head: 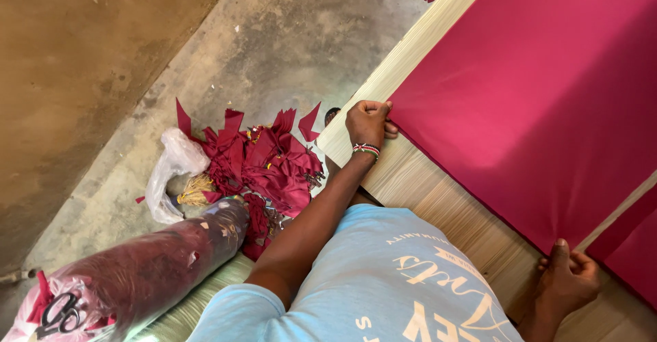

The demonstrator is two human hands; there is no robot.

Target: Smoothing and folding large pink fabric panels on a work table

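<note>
A large sheet of magenta fabric point(540, 96) lies spread over a pale wood-grain table point(438, 191). My left hand point(368, 123), with a beaded bracelet on its wrist, pinches the fabric's near-left corner at the table's edge. My right hand point(567, 279) grips the fabric's near edge at its lower corner, thumb on top. The edge runs taut between both hands. My light blue shirt fills the bottom of the view.
On the concrete floor to the left lie a pile of maroon fabric scraps point(263, 167) and a white plastic bag point(171, 171). A plastic-wrapped maroon fabric roll point(150, 267) carries black scissors point(58, 312). A second magenta piece point(633, 246) sits at the right.
</note>
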